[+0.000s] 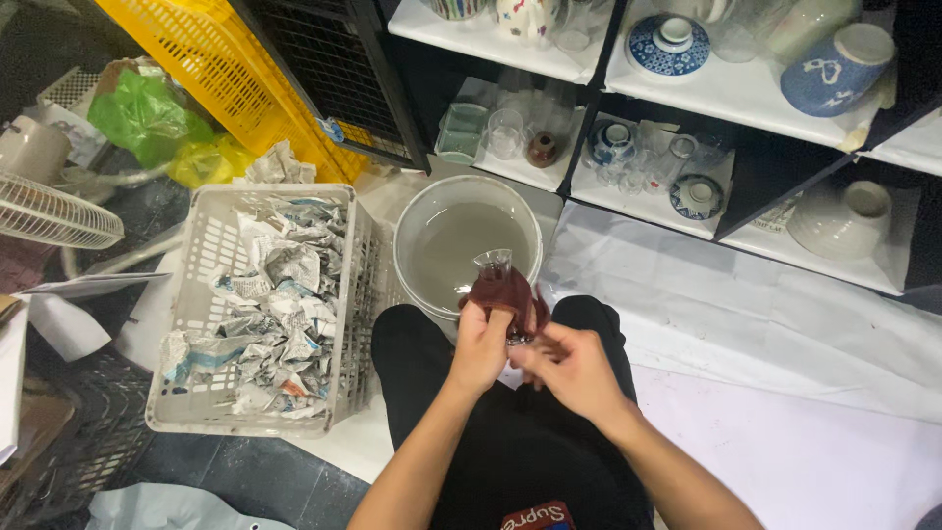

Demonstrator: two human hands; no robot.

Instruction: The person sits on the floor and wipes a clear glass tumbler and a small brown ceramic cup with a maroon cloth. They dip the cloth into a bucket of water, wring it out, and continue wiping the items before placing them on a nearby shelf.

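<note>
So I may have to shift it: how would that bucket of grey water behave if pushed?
The bucket looks roughly half full of murky water, so it is probably heavy and would slosh. Its thin translucent wall may flex. Standing beside the basket, it would likely slide rather than tip.

Both forearms are bare, no sleeves reaching them. The hands [530, 358] wear no gloves. Black trousers cover the legs; the top is black with a red patch.

the left grip [479, 345] wraps a dark red cloth [502, 291], soft and matt, around a clear, shiny glass [493, 260]. the pale plastic bucket [412, 211] looks smooth, its water dull grey. the white plastic basket [201, 388] holds crumpled newspaper [275, 294], rough and creased. glossy glazed bowls [667, 44] sit on the shelf [726, 93].
</note>
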